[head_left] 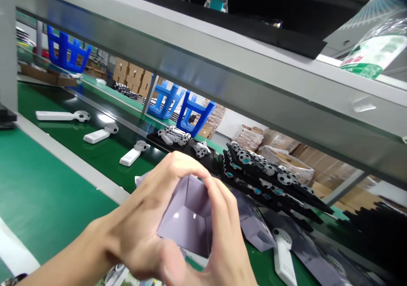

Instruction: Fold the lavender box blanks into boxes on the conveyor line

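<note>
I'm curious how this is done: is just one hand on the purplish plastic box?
No, the left hand and the right hand are both around the purplish plastic box.

Green belt (63, 136), white soccer-ball gadgets (129, 156), stacked black trays (295, 194), probably plastic boxes (254, 225).

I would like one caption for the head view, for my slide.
Left hand and right hand hold an open, greyish plastic box near a green belt bearing white, football-headed devices.
</note>
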The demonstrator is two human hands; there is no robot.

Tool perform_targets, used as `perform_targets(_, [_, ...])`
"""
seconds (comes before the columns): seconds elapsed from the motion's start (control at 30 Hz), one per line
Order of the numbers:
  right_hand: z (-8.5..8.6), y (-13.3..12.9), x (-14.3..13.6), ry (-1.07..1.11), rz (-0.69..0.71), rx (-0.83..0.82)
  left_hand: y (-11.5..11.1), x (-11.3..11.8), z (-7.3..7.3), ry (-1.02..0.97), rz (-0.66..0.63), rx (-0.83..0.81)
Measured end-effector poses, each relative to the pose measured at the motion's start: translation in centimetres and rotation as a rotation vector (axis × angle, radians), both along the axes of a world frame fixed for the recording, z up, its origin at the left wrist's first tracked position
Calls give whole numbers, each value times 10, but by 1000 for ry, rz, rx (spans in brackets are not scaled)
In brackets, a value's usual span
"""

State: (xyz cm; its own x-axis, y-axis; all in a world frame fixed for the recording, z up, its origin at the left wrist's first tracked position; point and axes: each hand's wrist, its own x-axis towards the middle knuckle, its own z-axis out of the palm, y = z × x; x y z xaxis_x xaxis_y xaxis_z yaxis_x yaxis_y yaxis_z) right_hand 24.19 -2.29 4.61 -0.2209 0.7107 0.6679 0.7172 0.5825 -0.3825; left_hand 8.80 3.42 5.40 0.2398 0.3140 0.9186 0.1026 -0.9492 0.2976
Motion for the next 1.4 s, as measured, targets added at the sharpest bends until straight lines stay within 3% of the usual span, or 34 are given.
perform_targets(0.13, [-10,17,20,-191,-216,239,-1,6,-3,8,55,-16])
perform_targets(0.2, [-15,28,38,-264,-412,301,-3,10,-3,-35,112,-20])
perform_targets(0.3, [-27,40,64,-184,-634,16,-4,14,0,-26,140,-55])
perform_targets(0.4, [-49,44,70,-120,-508,-396,-3,14,1,-4,84,-111])
perform_targets(0.5, [-79,47,56,-138,-370,-628,-1,13,0,-1,27,-156])
perform_targets(0.6, [-103,49,40,-101,-372,-713,1,12,-2,27,27,-193])
perform_targets(0.7, [-111,51,36,-15,-398,-743,1,13,-2,50,19,-228])
perform_targets(0.83, [-95,51,42,154,-308,-730,3,13,-3,60,96,-308])
perform_targets(0.93, [-62,46,52,352,-170,-700,7,10,-5,-18,253,-388])
perform_targets(1.0, [-35,39,63,465,-159,-610,10,8,-6,-56,310,-412])
perform_targets(1.13, [6,25,74,971,-389,105,11,9,-4,-67,261,-402])
perform_targets(1.2, [12,23,66,1178,-346,366,9,14,-2,-72,183,-399])
perform_targets(1.23, [11,24,59,1217,-281,386,8,17,-2,-73,140,-400])
perform_targets(1.4, [-9,35,20,1151,167,232,3,17,-7,-90,-138,-488])
